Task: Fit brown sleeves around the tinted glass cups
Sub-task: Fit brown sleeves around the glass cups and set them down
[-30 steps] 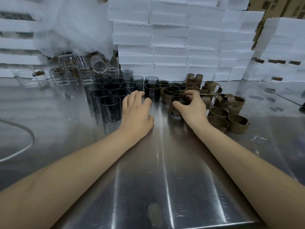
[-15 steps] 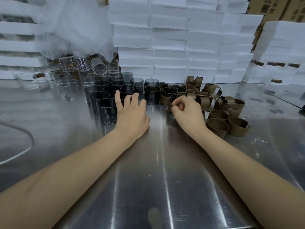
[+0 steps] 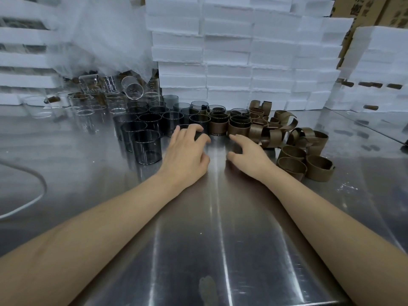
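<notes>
The tinted cups (image 3: 146,146) stand on the surface (image 3: 209,228) left of the sleeve pile (image 3: 318,171). My left hand (image 3: 187,155) curls over one, grip unclear through blur; my right hand (image 3: 249,157) is slack, empty, beside that pile. I'd clasp the cup's wall firmly first.

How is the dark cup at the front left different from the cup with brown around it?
The front dark cup is bare see-through glass; the wrapped cup wears a brown sleeve. The front dark cup stands nearer, the wrapped cup farther back. Both stand upright on the metal table.
</notes>
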Motion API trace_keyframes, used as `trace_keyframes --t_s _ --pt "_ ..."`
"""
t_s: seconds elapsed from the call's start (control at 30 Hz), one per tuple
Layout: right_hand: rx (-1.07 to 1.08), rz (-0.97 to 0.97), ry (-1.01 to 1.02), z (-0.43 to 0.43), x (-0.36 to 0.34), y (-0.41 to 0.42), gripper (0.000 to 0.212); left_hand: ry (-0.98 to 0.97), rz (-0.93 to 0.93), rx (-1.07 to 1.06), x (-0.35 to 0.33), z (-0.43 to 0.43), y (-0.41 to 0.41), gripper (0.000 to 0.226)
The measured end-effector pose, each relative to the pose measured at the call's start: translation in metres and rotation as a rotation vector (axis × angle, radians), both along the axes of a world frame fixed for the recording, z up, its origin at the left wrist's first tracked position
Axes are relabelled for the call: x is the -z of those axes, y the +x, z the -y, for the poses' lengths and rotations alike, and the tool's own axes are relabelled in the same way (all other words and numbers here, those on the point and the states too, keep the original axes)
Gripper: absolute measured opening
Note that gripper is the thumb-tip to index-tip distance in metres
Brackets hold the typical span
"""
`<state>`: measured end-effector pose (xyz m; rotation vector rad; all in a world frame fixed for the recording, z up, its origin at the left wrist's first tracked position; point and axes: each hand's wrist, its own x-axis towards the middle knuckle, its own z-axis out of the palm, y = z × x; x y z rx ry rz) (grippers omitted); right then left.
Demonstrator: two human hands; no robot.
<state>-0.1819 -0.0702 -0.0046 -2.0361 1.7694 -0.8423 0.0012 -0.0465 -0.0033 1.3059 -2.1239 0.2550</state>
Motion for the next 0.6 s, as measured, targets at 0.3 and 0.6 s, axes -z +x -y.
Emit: trace_keyframes --t_s 0.3,0.6 --pt "-0.158 0.125 0.037 -0.006 -0.002 0.003 0.068 0.244 -0.549 0.259 0.000 0.005 -0.003 0.066" --pt "-0.248 0.200 -0.049 -0.010 -0.001 0.007 0.055 0.527 -0.532 0.260 0.003 0.012 0.002 0.024"
